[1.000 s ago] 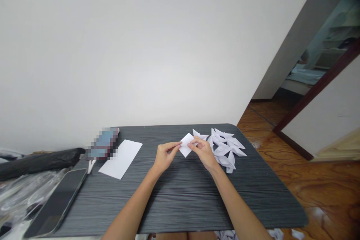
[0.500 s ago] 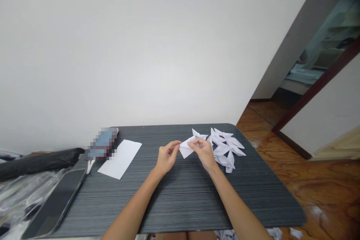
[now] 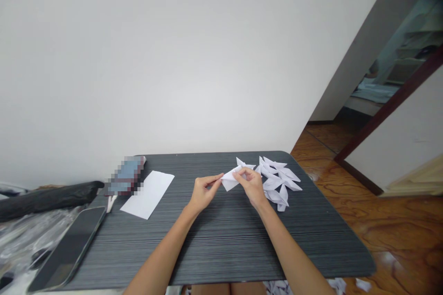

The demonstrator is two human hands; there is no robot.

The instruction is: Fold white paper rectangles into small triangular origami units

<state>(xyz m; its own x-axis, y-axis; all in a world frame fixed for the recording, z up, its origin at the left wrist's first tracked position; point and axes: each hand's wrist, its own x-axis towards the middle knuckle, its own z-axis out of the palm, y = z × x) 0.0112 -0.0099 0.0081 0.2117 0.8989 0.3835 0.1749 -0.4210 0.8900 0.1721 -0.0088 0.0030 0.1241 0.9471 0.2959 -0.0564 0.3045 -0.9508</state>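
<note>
Between both hands, just above the dark table, is a small folded piece of white paper point(image 3: 230, 181). My left hand point(image 3: 205, 190) pinches its left corner between thumb and fingertips. On the other side, my right hand point(image 3: 252, 185) grips the paper's upper right part, thumb on the near face. Several folded white paper pieces point(image 3: 280, 179) with pointed ends lie in a loose pile to the right of my right hand. One more pointed piece point(image 3: 243, 163) shows just behind the right fingers, partly hidden.
A flat white paper sheet point(image 3: 148, 194) lies left on the table point(image 3: 221, 249). Beyond it are a blurred-out blue and red item point(image 3: 125, 176) and a white-handled tool point(image 3: 110, 203). A black phone or tablet point(image 3: 71, 246) rests at the left edge. White paper pieces point(image 3: 278, 287) show below the table.
The left fingers have straightened along the paper's left corner, and the right fingers have shifted slightly on it. The held paper has tilted a little; the other things stay put.
</note>
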